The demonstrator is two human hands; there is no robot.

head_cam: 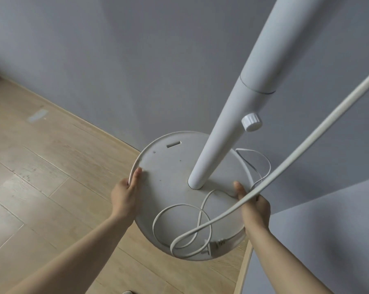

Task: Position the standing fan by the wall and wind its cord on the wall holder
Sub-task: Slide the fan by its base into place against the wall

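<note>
grey matte wall meets pale wood-grain floor. fan base, round flat white plastic disc, sits close against wall. tapered white pole rises from fan base centre, ribbed knob higher on it. smooth white cord lies in loose loops on fan base top, plug at near edge. left hand curls fingers over left rim, right hand grips right rim, thumb on top; likely two-sided hold for steady shifting. cord strand crosses right hand, cannot tell if pinched.
</note>
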